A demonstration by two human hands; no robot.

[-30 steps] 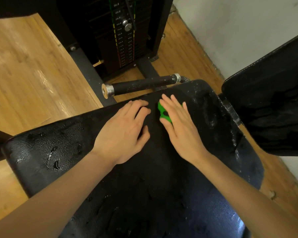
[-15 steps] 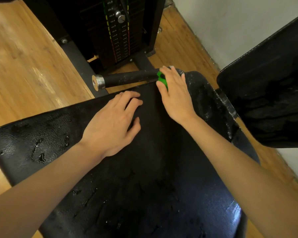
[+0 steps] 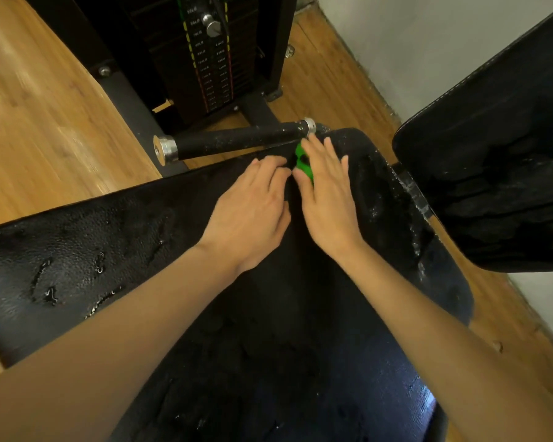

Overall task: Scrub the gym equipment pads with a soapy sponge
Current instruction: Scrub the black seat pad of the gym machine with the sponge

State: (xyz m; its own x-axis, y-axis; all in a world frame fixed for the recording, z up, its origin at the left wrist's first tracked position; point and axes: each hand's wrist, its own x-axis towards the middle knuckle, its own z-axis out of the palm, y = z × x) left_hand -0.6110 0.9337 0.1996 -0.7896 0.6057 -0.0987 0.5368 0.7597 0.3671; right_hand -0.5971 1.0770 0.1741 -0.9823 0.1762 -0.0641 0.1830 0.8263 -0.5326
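Mid-scrub: our right hand presses the green sponge flat-fingered on the wet seat pad; left hand braces, empty, fingers loosely bent; next, we'd cover unscrubbed patches

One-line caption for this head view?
Right hand presses a green sponge on the wet black pad; left hand rests beside.
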